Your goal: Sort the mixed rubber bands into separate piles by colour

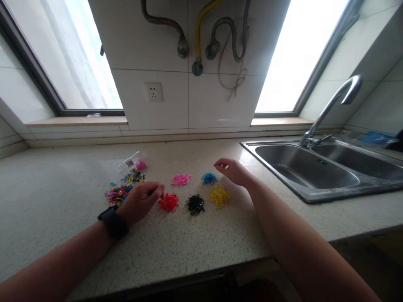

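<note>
Small rubber bands lie sorted by colour on the countertop: a red pile point(169, 202), a pink pile point(181, 180), a black pile point(195, 204), a blue pile point(209, 178) and a yellow pile point(219, 196). My left hand point(143, 202), with a dark watch on its wrist, is closed, thumb against fingers, at the left edge of the red pile. Behind it spreads a mixed-colour pile point(121, 190), partly covered by the hand. My right hand point(234, 171) is closed in a pinch just above and right of the blue pile. Whatever either pinch holds is too small to make out.
A clear plastic bag point(128, 162) with a pink piece point(140, 164) lies behind the mixed pile. At the right, a double steel sink point(302, 191) with a tall faucet point(330, 107) is set into the speckled countertop point(176, 251). A tiled wall with hoses rises behind.
</note>
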`<state>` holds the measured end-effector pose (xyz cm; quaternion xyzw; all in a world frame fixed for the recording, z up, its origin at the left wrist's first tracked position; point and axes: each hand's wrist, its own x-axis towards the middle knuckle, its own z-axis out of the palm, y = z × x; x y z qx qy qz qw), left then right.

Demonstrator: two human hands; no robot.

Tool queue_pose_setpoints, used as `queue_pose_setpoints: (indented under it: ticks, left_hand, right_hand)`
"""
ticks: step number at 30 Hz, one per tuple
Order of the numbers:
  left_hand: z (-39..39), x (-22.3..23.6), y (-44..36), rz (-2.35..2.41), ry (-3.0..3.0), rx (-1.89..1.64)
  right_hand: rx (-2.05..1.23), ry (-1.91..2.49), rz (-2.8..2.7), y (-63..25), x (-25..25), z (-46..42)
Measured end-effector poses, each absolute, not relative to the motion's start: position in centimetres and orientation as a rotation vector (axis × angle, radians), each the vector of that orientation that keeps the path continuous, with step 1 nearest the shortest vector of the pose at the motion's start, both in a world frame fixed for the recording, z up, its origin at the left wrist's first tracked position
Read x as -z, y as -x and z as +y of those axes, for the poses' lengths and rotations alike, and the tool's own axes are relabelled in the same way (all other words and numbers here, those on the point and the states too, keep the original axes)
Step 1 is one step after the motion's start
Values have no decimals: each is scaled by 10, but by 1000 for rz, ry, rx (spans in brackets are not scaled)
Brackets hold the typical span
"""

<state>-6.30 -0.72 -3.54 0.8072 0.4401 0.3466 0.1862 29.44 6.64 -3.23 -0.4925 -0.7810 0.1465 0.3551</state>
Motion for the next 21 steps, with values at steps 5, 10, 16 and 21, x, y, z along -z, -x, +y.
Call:
queue_pose_setpoints:
  ticks: [5,10,16,21]
  left_hand:
    - [-6,36,64,1235,-2278,-971]
    - [-7,35,63,1238,-2274,-954]
    - [-6,36,63,1243,-2294,-932]
    - [-5,39,65,1219,-2305,-935]
  right_hand:
    - [-425,1150,-2180,-288,29,63]
    - [-459,1045,-2364,-282,27,62]
    - [-378,1180,-2346,-275,32,66]
    - [-350,1241,-2277,-274,39,75]
